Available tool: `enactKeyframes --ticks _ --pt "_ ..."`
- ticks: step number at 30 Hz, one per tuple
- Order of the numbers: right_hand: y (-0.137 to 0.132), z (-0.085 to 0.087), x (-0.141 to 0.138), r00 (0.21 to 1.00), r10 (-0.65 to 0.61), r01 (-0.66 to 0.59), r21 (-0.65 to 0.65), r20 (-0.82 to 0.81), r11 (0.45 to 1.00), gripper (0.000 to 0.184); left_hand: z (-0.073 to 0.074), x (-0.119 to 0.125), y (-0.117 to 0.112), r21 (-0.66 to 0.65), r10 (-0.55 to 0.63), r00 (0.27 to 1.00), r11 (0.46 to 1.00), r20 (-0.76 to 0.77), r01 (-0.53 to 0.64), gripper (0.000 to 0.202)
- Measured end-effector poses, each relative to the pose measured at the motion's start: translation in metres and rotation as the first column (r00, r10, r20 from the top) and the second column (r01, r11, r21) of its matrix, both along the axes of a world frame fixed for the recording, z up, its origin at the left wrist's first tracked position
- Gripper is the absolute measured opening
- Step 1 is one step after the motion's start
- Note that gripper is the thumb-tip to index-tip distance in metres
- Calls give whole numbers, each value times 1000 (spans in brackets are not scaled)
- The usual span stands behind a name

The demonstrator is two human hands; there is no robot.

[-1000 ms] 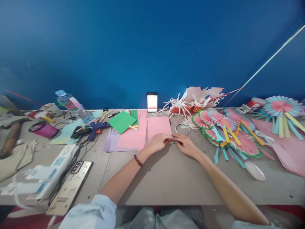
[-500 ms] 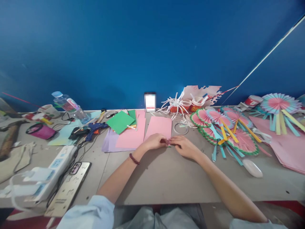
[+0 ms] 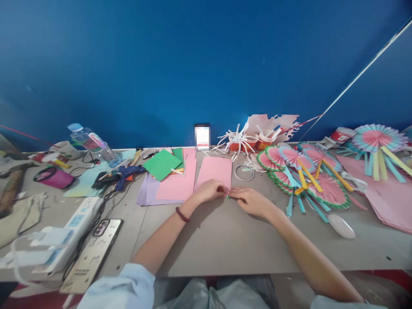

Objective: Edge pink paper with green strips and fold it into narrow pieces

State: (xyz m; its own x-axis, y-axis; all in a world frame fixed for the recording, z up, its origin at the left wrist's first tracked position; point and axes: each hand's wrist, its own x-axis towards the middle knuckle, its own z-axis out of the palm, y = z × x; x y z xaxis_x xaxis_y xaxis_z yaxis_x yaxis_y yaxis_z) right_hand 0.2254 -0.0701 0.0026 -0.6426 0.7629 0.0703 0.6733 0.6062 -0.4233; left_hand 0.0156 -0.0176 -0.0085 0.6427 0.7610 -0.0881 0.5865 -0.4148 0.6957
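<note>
Right hand (image 3: 253,201) is lying flatter than before; it and left hand (image 3: 210,190) are pinching a green paper scrap (image 3: 228,196), fingers closed.

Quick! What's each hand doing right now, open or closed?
Left hand: closed, pinching a small paper piece at the near edge of the pink sheet.
Right hand: fingers on the same piece; grip cannot be told.

On the left of the tabletop (image 3: 225,240), you will find a water bottle (image 3: 92,143), a blue glue gun (image 3: 128,173) and a white power strip (image 3: 79,219). On your right, paper fans (image 3: 309,176) lie piled together, with red paper cups (image 3: 257,139) behind them.
</note>
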Motion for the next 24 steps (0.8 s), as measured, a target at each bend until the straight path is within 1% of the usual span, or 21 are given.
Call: enactKeyframes --ticks 5,7,10,14,17,20,24 --pt "-15 10 -6 987 -58 62 -18 148 998 56 7 1 -1 -15 -7 1000 1000 -20 7 15" --pt "-19 11 -8 981 -54 54 5 184 999 55 8 2 -1 -4 -4 999 1000 -32 4 14" --pt "-25 7 -9 972 -57 41 73 226 996 52 5 3 1 -3 4 999 1000 -43 -4 13" --pt "-32 -4 -12 968 -97 52 192 230 980 49 3 3 2 -12 6 999 1000 -41 -7 12" --pt "-36 -12 -15 965 -132 73 247 229 966 47 3 4 1 -8 6 999 1000 -38 -6 12" --pt "-38 -17 -15 969 -140 86 252 204 964 47 3 4 1 -9 10 999 1000 -36 -11 13" --pt "-38 -21 -13 978 -152 117 227 143 967 49 4 4 1 -36 24 999 999 -41 -26 12"
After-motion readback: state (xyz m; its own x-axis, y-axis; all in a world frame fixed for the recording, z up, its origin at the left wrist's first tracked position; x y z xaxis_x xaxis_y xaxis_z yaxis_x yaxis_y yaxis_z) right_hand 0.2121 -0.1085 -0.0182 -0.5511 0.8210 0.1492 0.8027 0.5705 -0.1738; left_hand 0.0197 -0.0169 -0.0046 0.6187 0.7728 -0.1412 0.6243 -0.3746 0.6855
